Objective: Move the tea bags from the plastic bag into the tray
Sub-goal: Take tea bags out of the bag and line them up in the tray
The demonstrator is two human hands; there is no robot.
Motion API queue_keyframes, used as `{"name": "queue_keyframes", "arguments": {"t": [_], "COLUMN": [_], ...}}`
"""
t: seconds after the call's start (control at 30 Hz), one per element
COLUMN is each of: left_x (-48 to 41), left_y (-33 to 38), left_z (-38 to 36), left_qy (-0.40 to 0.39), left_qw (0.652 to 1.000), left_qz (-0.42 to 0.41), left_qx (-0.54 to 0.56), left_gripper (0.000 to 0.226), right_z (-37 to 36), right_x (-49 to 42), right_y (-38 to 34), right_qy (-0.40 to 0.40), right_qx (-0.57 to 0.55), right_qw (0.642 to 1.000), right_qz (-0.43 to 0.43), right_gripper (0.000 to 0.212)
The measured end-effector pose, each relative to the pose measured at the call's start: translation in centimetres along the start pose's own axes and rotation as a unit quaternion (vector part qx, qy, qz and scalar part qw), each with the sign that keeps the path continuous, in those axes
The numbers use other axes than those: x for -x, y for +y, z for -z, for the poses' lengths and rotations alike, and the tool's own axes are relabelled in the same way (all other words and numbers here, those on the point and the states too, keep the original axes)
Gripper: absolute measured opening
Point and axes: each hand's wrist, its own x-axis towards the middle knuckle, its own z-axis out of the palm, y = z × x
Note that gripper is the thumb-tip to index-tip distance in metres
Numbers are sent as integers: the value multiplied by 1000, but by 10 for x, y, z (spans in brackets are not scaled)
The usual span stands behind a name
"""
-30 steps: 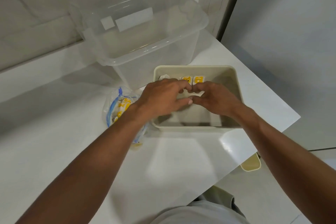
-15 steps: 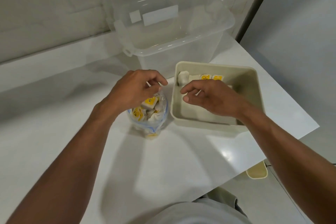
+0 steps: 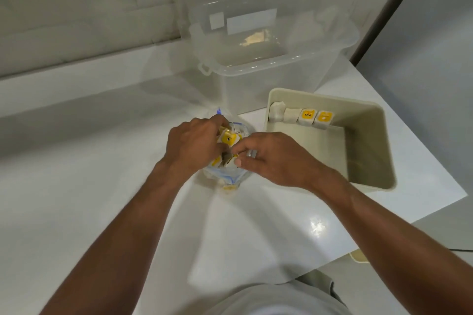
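The step in hand is judged to be the lifting of tea bags out of the bag for carrying to the tray. The clear plastic bag with a blue zip strip (image 3: 227,178) stands mouth-up on the table, just beside the near left corner of the beige rectangular plastic tray (image 3: 384,161), and the small white paper tea bags with yellow labels (image 3: 228,138) are heaped inside it. The left hand (image 3: 192,147) is set in the mouth with its fingers curled round the tea bags there; whether the rim is caught as well cannot be told. The right hand (image 3: 275,160) is pinched, thumb against fingers, on a tea bag at the near side of the mouth. The pinch is best kept light so that the paper is not torn, and the thin film should be held down, since it would probably rise with the load. Each piece is best stood upright against the far wall, to the right of the row of four tea bags (image 3: 302,117) lined up there. The glossy white table top (image 3: 102,186) is likely slippery, so the plastic bag may slide. A clear plastic storage box with a raised lid (image 3: 268,64) is placed behind the tray, a grey block wall (image 3: 76,7) lies beyond, and a small beige object (image 3: 358,256) is partly seen below the table edge.
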Motion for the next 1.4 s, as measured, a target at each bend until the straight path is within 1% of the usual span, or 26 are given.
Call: {"name": "queue_keyframes", "arguments": {"t": [0.03, 0.1, 0.2, 0.27, 0.3, 0.37, 0.43, 0.47, 0.57, 0.63, 0.73, 0.8, 0.9, 0.97, 1.07, 1.23, 1.4], "left_x": [-1, -2, -1, 0, 1, 5, 8, 10, 11, 9, 5, 2, 2, 1, 0, 0, 3], "left_y": [0, 1, 2, 0, -3, -7, -9, -9, -5, -6, -13, -17, -18, -16, -13, -4, 0], "left_z": [-3, -9, -14, -11, -8, 1, 10, 13, 22, 26, 29, 30, 33, 34, 34, 30, 25], "left_qy": [4, 13, 12, 1, -1, -5, -17, -23, -33, -26, -2, -2, -44, -73, -95, -89, -65], "left_qw": [1000, 999, 991, 977, 966, 938, 915, 910, 908, 915, 948, 969, 994, 994, 987, 982, 982], "left_qz": [7, 19, 40, 42, 33, 12, -6, -14, -34, -43, -51, -63, -71, -82, -112, -135, -130], "left_qx": [13, 47, 125, 208, 255, 346, 403, 413, 416, 399, 314, 237, 73, -12, -67, -100, -123], "left_gripper": [44, 37, 24, 27, 31, 35, 35, 35, 34, 33, 29, 23, 19, 18, 17, 19, 15], "right_z": [-4, -7, -7, -5, -4, 0, 4, 5, 4, 4, 5, 4, 2, 1, 1, 3, 3], "right_x": [0, -1, -1, -3, -4, -9, -13, -15, -19, -20, -20, -19, -18, -19, -20, -20, -21], "right_y": [-2, -5, -7, -6, -4, -1, 0, 0, -1, -2, -1, 2, 4, 3, 3, 5, 9], "right_qy": [1, 10, 25, 54, 79, 118, 121, 115, 115, 120, 119, 109, 96, 94, 92, 88, 79], "right_qx": [32, 77, 94, 88, 72, 10, -63, -90, -127, -122, -112, -105, -86, -79, -70, -57, -62], "right_qw": [999, 997, 995, 995, 994, 990, 985, 982, 979, 978, 978, 979, 982, 983, 985, 986, 987], "right_qz": [9, 19, 22, -2, -22, -71, -109, -117, -114, -116, -128, -136, -138, -135, -129, -128, -129], "right_gripper": [29, 28, 23, 19, 19, 26, 35, 34, 19, 19, 18, 18, 17, 15, 16, 17, 8]}}
